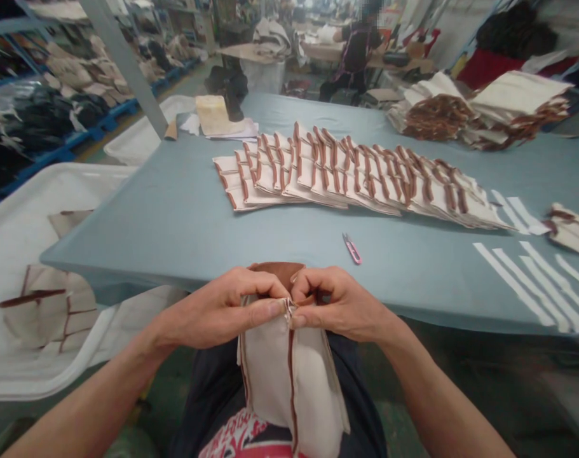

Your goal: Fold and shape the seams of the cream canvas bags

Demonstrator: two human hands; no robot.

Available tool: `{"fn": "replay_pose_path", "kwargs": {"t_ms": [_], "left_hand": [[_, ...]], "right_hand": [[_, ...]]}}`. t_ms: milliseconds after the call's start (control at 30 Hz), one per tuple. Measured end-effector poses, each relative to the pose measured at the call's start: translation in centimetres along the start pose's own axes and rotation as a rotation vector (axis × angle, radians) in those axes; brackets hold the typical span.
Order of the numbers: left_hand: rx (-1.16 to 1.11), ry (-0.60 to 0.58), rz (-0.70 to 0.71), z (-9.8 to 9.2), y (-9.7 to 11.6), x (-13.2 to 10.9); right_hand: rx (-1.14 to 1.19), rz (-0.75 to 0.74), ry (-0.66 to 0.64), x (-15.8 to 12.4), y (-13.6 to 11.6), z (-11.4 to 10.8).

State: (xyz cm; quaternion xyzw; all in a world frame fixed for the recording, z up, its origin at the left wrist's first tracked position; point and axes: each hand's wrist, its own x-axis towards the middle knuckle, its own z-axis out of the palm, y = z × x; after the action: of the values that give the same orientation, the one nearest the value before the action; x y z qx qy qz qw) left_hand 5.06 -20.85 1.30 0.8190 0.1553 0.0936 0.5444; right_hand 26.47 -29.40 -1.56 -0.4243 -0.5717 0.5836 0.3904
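My left hand [222, 308] and right hand [339, 305] are both pinched tight on the top of a cream canvas piece [274, 369] with brown binding, held just off the near edge of the blue table [141, 222], pink thread snips [351, 249] lying close by.

A garment factory, it seems — stacked fabric panels [356, 175], blue-topped table [141, 216].

Racks: blue shelving [74, 121] at 10 o'clock (heaped with fabric bundles)
Post: grey upright [122, 63] at 11 o'clock
Floor: green [189, 79] at 11 o'clock
Table: grey-blue worktable [141, 216] at 12 o'clock
Bin: white plastic tub [13, 254] at 9 o'clock
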Motion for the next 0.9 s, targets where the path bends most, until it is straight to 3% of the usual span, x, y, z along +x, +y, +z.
{"fn": "replay_pose_path", "kwargs": {"t_ms": [600,900], "left_hand": [[-0.028,0.012,-0.012,0.4,0.2,1.2],[-0.079,0.098,-0.156,0.9,0.1,1.4]], "right_hand": [[-0.216,-0.021,0.032,-0.1,-2.3,-1.1],[-0.314,-0.083,0.033,0.2,-2.3,-1.1]]}}
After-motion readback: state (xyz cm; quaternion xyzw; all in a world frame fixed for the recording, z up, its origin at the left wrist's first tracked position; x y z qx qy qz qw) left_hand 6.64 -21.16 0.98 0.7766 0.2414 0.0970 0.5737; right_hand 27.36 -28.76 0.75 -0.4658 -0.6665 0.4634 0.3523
